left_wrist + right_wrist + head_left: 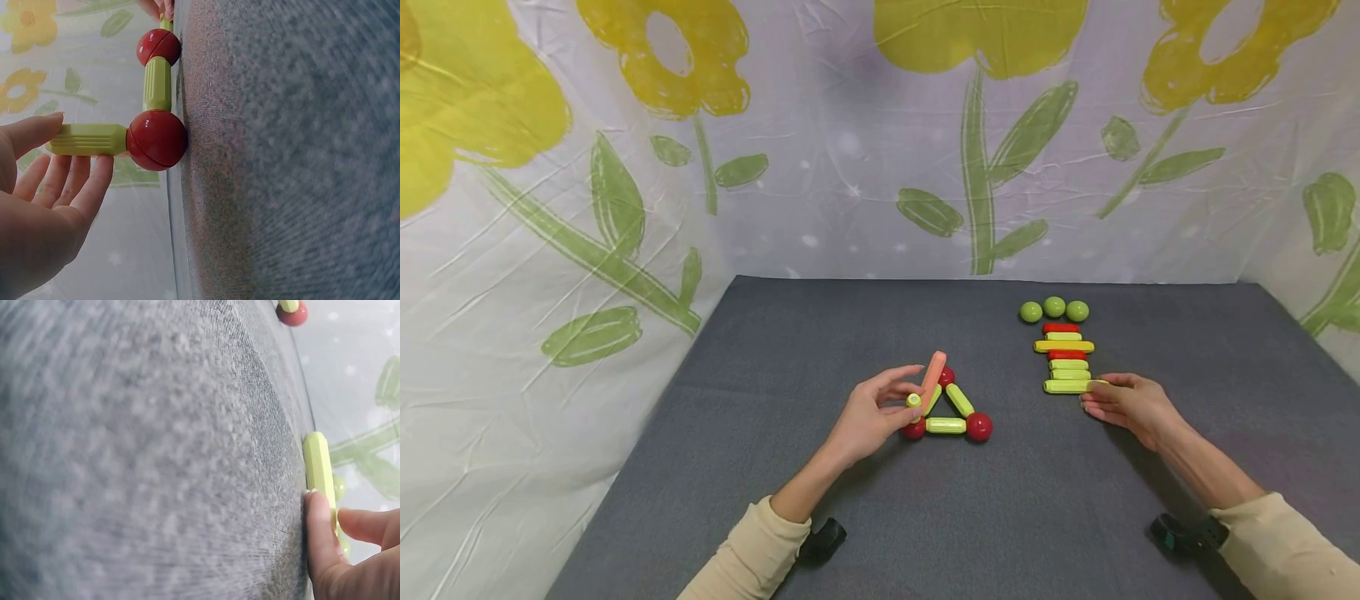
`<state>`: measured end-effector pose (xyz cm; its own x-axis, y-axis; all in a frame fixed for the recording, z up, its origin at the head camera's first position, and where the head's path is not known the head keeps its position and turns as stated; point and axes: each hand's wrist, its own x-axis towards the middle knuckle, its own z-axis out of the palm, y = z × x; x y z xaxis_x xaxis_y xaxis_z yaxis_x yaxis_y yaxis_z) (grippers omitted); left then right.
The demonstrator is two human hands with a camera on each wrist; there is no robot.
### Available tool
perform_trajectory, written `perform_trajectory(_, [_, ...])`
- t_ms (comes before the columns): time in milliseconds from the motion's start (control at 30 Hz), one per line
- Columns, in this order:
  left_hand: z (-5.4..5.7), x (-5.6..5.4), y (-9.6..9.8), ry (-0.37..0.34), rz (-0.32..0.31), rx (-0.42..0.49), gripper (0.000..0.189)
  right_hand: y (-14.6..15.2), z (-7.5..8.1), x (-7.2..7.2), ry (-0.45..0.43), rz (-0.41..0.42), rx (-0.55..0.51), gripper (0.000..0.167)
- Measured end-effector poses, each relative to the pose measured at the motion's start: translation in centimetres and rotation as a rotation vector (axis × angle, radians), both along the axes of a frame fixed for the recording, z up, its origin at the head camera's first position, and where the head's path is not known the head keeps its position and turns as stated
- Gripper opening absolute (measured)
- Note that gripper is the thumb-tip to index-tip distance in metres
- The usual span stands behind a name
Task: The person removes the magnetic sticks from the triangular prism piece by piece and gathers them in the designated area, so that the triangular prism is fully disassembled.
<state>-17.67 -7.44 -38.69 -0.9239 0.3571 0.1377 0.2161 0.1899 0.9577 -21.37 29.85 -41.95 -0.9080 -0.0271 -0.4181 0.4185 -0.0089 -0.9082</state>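
My left hand [868,412] pinches a short yellow-green rod [90,139] that stands upright on a red ball [157,140]. That ball is the left front corner of a flat triangle of yellow-green rods [946,426] and red balls [979,427]. A salmon-pink rod [933,377] slants up beside my left fingers; its lower end is hidden. At the right, my right hand [1131,407] pinches the right end of a long yellow-green rod [317,462], which lies at the front of a row of rods.
Behind that long rod lie red rods [1067,356], a long yellow rod [1063,346] and short yellow-green rods [1069,365]. Several green balls [1054,307] sit at the back of the row. A dark grey cloth [985,517] covers the table; a flowered sheet [835,167] hangs behind.
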Motion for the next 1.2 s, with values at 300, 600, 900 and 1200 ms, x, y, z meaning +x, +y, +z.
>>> perform_trajectory(300, [0.2, -0.1, -0.1, -0.002, -0.008, 0.013, 0.051, 0.0, 0.0, 0.2, -0.002, 0.031, 0.022, 0.071])
perform_trajectory(600, [0.5, -0.1, -0.1, 0.015, -0.014, 0.004, 0.051, -0.3, 0.6, 0.6, 0.104, -0.033, 0.117, 0.075])
perform_trajectory(900, [0.5, -0.1, -0.2, 0.019, -0.013, -0.001, 0.050, -4.0, 1.5, -0.1, 0.215, 0.186, 0.015, 0.062])
perform_trajectory(1200, [0.3, 0.2, -0.1, 0.014, 0.001, -0.020, 0.048, -10.6, 0.9, -1.2, 0.231, 0.404, -0.031, 0.056])
